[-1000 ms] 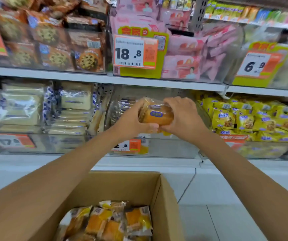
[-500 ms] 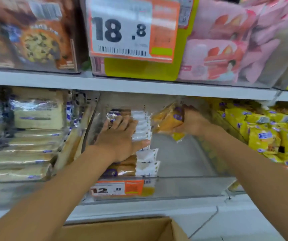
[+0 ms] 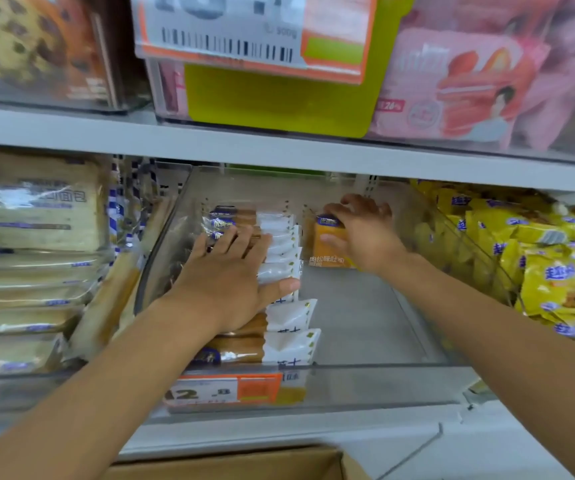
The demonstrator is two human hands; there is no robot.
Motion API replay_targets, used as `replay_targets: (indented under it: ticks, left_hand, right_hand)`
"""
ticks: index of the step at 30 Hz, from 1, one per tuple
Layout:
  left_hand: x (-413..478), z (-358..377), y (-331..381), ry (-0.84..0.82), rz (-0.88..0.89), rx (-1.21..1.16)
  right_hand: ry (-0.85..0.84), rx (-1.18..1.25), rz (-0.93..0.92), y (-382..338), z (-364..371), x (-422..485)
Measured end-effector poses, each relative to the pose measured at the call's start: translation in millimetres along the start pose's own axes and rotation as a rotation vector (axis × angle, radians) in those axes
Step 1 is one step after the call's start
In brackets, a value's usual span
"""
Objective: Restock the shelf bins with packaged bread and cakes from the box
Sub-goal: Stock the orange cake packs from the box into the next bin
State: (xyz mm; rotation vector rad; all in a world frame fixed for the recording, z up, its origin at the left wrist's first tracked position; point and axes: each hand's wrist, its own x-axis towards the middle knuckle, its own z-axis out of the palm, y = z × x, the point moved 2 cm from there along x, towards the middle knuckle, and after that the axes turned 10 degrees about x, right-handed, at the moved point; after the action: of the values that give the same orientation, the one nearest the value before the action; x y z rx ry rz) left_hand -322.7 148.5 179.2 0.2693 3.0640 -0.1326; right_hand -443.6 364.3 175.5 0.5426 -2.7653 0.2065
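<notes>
**Two hands in one clear bin point(image 3: 365, 379)**

The left hand point(image 3: 223, 282) lies flat, fingers straight, pressing the row of wrapped cakes point(image 3: 281, 268) along the bin's left side. The right hand point(image 3: 362, 233) grasps an orange bread packet point(image 3: 327, 247) upright at the bin's back. A white shelf point(image 3: 279, 147) runs above, and the cardboard box point(image 3: 230, 465) sits below.

Shows orange cake pack point(image 3: 327, 242) upright at back of clear bin point(image 3: 365, 384), just right of a row of packs point(image 3: 281, 320).
</notes>
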Motion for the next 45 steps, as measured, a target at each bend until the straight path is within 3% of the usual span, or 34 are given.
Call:
replay_targets:
  ticks: [3, 6, 9, 13, 17, 20, 23, 27, 30, 34, 40, 45]
  left_hand:
    - [0, 0, -1, -0.002, 0.0, -0.006]
    - [-1, -1, 1, -0.011, -0.002, -0.004]
    - [-1, -2, 1, -0.012, -0.002, -0.002]
    - [-2, -2, 1, -0.016, -0.004, 0.008]
    - [-3, -3, 2, -0.016, -0.004, 0.011]
    - [-3, -2, 1, -0.018, -0.008, 0.007]
    - [-3, -3, 2, -0.021, -0.009, 0.014]
    - [-3, -3, 2, -0.018, -0.011, 0.019]
    - [-4, -4, 2, -0.028, -0.003, 0.023]
    - [-3, -3, 1, -0.027, 0.001, 0.018]
    - [2, -1, -2, -0.033, 0.01, -0.007]
    - [5, -8, -6, -0.041, -0.005, -0.148]
  right_hand:
    - [0.006, -0.005, 0.028, -7, -1, 3]
    - [0.023, -0.054, 0.253, 0, -5, -3]
    - [-0.04, 0.174, 0.284, 0, -1, -1]
    - [0.073, 0.466, 0.219, 2, 2, 0]
    - [-0.089, 0.183, 0.142, 4, 2, -7]
    - [-0.039, -0.005, 0.052, -4, 3, -1]
    - [0.059, -0.038, 0.01, -9, 6, 0]
    - [-0.003, -0.087, -0.101, -8, 13, -2]
    - [-0.053, -0.031, -0.064, -3, 16, -5]
    - [-0.08, -0.21, -0.075, 2, 17, -5]
    - [-0.091, -0.042, -0.022, -5, 1, -15]
    - [0.021, 0.434, 0.061, -34, -43, -50]
